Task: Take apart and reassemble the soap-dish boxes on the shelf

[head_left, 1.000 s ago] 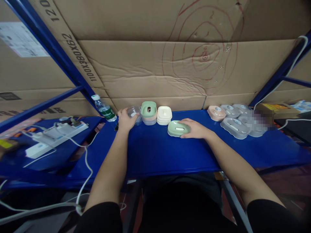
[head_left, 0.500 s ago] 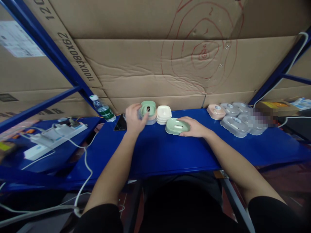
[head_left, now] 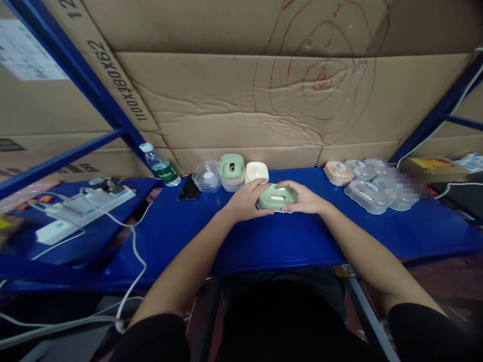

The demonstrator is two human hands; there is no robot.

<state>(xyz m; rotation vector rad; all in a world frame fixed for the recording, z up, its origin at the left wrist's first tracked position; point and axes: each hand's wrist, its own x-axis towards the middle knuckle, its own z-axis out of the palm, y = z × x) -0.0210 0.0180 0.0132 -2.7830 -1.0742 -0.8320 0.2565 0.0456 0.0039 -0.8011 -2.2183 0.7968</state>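
Observation:
A pale green oval soap dish (head_left: 277, 197) with a slot in its middle sits low over the blue tabletop in front of me. My right hand (head_left: 303, 199) grips its right end, thumb at the front and fingers behind. Around its left end curls my left hand (head_left: 249, 201), thumb near the front edge. Just behind stands a stack of white dishes (head_left: 257, 172), partly covered by my left hand. To its left rises a stack of green slotted pieces (head_left: 231, 168) over pinkish ones, beside a stack of clear plastic lids (head_left: 207, 177).
Several soap boxes with clear lids (head_left: 368, 195) and a pink one (head_left: 338, 173) stand together at the right. A phone (head_left: 188, 188) and a water bottle (head_left: 163, 168) are at the left. A power strip (head_left: 83, 211) with cables lies farther left. Cardboard (head_left: 211, 100) backs the table (head_left: 264, 246).
My left hand has left the green stack and moved right and nearer, onto the left end of the soap dish. My right hand keeps its hold. The clear lids have come into fuller view.

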